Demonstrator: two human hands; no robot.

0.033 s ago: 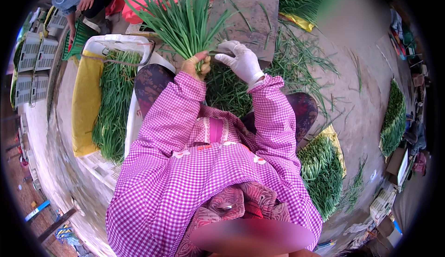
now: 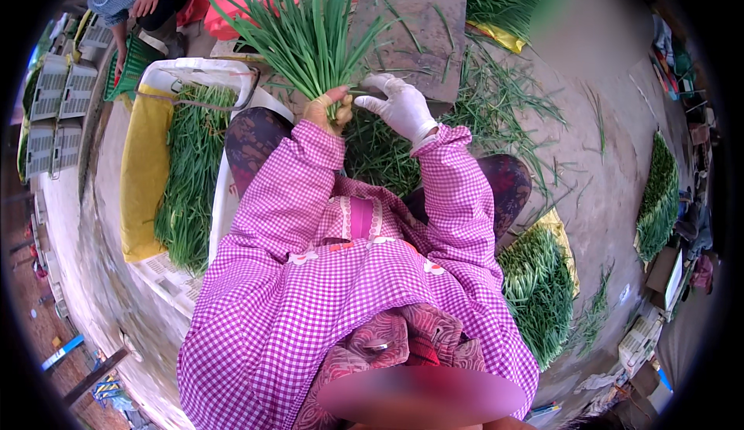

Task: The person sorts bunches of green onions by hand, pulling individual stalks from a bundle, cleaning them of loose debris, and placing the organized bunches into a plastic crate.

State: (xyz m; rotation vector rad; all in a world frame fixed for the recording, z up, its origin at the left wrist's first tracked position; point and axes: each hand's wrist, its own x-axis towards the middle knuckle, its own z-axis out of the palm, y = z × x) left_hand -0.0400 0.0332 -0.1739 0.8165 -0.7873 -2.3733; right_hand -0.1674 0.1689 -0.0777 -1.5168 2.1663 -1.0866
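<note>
In my left hand (image 2: 329, 110), in a yellowish glove, I grip a bunch of garlic chives (image 2: 319, 50) near its stem ends. The long green leaves fan out away from me. My right hand (image 2: 404, 109), in a white glove, is just right of the bunch, thumb and fingers apart and tips close to the stems. Whether a thin blade lies at those fingertips is too small to tell. Under my hands, between my knees, lies a heap of loose chive leaves (image 2: 380, 151).
To my left stands a white crate (image 2: 221, 213) of chives with a yellow cloth (image 2: 145, 174) on its side. Ahead is a low board (image 2: 422, 11) with stray leaves. Chive piles (image 2: 535, 298) lie right. A co-worker's hand (image 2: 146, 0) shows at far left.
My right hand has shifted slightly left, nearer the chive stems, with its thumb further from the fingers. My left hand and the bunch have stayed in place.
</note>
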